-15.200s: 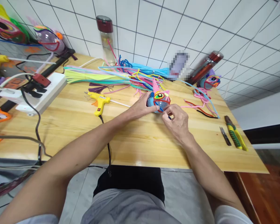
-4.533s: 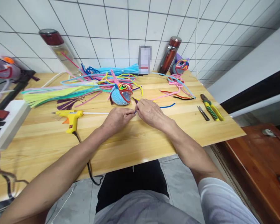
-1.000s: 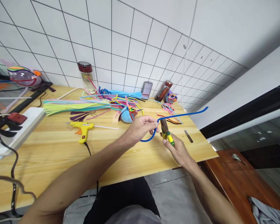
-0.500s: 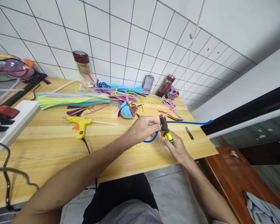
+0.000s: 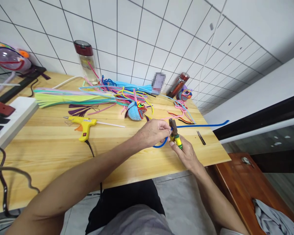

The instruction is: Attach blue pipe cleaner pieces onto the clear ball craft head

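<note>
Between the fingers of my left hand [image 5: 155, 133] a blue pipe cleaner [image 5: 203, 125] is pinched. One part of it loops below the fingers, and a long straight part runs off to the right. My right hand [image 5: 187, 152] is wrapped round the yellow-green handles of the pliers [image 5: 177, 141]. Their dark metal jaws point up and meet the pipe cleaner right beside my left fingertips; whether they are closed on it I cannot tell. Just beyond my left hand sits a light-blue wrapped ball figure [image 5: 134, 111] with a colourful face.
A yellow glue gun [image 5: 84, 125] lies at left, its cord trailing to the table's front edge. Behind it spread bundled pipe cleaners [image 5: 73, 99]. Small thread snips [image 5: 201, 138] lie at right. A glass bottle [image 5: 87, 63], a red-brown flask [image 5: 178, 85] and a power strip [image 5: 17, 119] stand around.
The camera view has shifted slightly. Both hands keep their grips, and the pliers stay at the blue pipe cleaner beside my left fingertips.
</note>
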Tool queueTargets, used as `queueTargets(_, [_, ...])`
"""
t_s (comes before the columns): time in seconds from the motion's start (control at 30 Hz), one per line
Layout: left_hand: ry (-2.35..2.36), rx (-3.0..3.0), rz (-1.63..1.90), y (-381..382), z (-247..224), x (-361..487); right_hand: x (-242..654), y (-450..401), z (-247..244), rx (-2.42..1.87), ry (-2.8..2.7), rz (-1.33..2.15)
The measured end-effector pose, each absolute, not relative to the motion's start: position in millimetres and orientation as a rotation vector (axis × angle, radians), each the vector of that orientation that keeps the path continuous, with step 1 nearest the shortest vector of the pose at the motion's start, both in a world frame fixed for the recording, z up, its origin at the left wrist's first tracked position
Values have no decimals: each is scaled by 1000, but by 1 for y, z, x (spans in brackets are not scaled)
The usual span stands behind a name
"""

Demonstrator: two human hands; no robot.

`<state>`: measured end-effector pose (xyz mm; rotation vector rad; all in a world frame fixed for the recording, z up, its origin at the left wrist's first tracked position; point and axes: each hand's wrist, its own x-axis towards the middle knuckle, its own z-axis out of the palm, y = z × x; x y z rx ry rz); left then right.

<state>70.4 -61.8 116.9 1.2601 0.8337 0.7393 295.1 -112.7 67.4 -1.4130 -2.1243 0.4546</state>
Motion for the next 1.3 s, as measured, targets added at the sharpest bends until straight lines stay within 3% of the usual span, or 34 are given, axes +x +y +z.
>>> queueTargets(0.87, [835, 1465, 761, -58, 98, 75, 312, -90, 39, -1434, -2133, 120])
queueTargets(1.3, [947, 1544, 838, -44, 64, 81, 325, -91, 44, -1514, -2277, 275])
